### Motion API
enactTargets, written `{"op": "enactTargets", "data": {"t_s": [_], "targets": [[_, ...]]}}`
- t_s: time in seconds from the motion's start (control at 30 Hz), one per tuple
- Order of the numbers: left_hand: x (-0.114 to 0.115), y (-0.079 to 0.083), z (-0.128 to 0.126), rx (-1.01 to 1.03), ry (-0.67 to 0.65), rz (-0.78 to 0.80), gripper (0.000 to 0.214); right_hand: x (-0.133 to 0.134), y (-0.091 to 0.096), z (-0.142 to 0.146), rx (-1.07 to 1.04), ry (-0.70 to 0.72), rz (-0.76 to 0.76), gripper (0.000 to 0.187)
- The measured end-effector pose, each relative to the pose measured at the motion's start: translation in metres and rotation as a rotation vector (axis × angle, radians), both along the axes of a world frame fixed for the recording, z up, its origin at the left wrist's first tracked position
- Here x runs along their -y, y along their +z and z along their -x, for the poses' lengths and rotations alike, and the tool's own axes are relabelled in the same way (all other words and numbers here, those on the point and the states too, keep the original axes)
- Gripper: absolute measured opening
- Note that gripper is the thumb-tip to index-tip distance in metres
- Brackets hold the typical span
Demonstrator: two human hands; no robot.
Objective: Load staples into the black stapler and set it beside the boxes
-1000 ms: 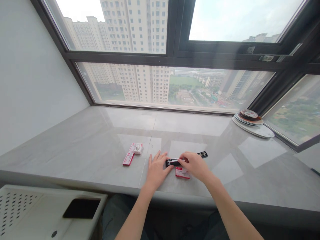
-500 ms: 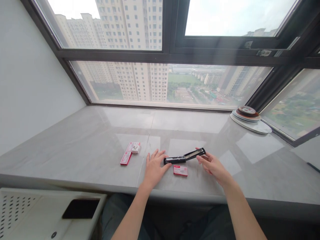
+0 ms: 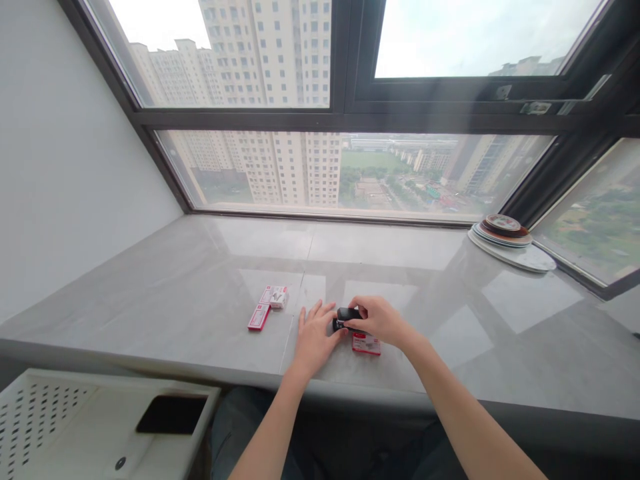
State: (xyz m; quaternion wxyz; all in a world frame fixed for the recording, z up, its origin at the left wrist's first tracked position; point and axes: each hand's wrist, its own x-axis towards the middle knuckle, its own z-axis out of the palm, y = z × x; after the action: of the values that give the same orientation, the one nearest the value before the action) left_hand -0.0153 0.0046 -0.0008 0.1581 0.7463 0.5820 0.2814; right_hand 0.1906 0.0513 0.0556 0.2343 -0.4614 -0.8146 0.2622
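A black stapler (image 3: 349,313) lies on the stone ledge in front of me, its upper arm folded back over its base. My right hand (image 3: 377,321) grips it from the right, with thumb and fingers around the arm, hiding much of the stapler. At the left end, the thumb and index finger of my left hand (image 3: 316,339) hold the base, while the other fingers spread out on the ledge. Just below the stapler lies a red and white small box (image 3: 367,344), partly covered by my right hand.
More red and white boxes (image 3: 259,317) lie to the left, with a small white box (image 3: 279,297) beside them. A stack of round plates or mats (image 3: 515,253) stands by the window at the right. A white perforated unit (image 3: 100,413) with a dark phone-like slab (image 3: 171,414) is at lower left.
My right hand has swung the stapler's opened arm leftward, folding it over the base. The left hand keeps its place at the left end. The view has shifted slightly.
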Motion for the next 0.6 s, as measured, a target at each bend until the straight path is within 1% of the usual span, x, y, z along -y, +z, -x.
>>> {"op": "enactTargets", "data": {"t_s": [0.07,0.13,0.2,0.23,0.27,0.3,0.4,0.43,0.47,0.5,0.53,0.6], "targets": [[0.001,0.001,0.002,0.001,-0.004,-0.011,0.027,0.002,0.0,0.002,0.043,0.041,-0.02,0.02],[0.004,0.006,0.003,0.022,0.016,-0.038,0.03,0.002,0.0,-0.003,0.039,0.049,-0.02,0.022],[0.009,0.013,0.001,0.05,0.046,-0.076,0.034,-0.001,-0.001,-0.016,0.016,-0.014,-0.032,0.027],[0.012,0.018,-0.003,0.052,0.027,-0.089,0.04,-0.003,-0.004,-0.023,0.0,-0.068,-0.037,0.03],[0.015,0.022,-0.008,0.042,-0.036,-0.094,0.049,-0.006,-0.008,-0.03,-0.023,-0.127,-0.032,0.034],[0.017,0.026,-0.015,0.02,-0.14,-0.091,0.058,-0.009,-0.014,-0.037,-0.054,-0.182,-0.012,0.039],[0.02,0.035,-0.034,-0.056,-0.533,-0.069,0.072,-0.014,-0.033,-0.053,-0.189,-0.313,0.101,0.054],[0.019,0.037,-0.036,-0.072,-0.615,-0.062,0.073,-0.013,-0.039,-0.057,-0.238,-0.346,0.133,0.058],[0.016,0.038,-0.035,-0.082,-0.65,-0.056,0.074,-0.011,-0.044,-0.06,-0.284,-0.378,0.156,0.061],[0.014,0.039,-0.03,-0.089,-0.642,-0.046,0.075,-0.006,-0.048,-0.062,-0.33,-0.411,0.172,0.063],[0.01,0.04,-0.022,-0.094,-0.599,-0.034,0.075,-0.001,-0.052,-0.064,-0.375,-0.444,0.182,0.064],[0.004,0.041,0.0,-0.099,-0.459,0.001,0.075,0.014,-0.057,-0.065,-0.464,-0.494,0.212,0.067]]}}
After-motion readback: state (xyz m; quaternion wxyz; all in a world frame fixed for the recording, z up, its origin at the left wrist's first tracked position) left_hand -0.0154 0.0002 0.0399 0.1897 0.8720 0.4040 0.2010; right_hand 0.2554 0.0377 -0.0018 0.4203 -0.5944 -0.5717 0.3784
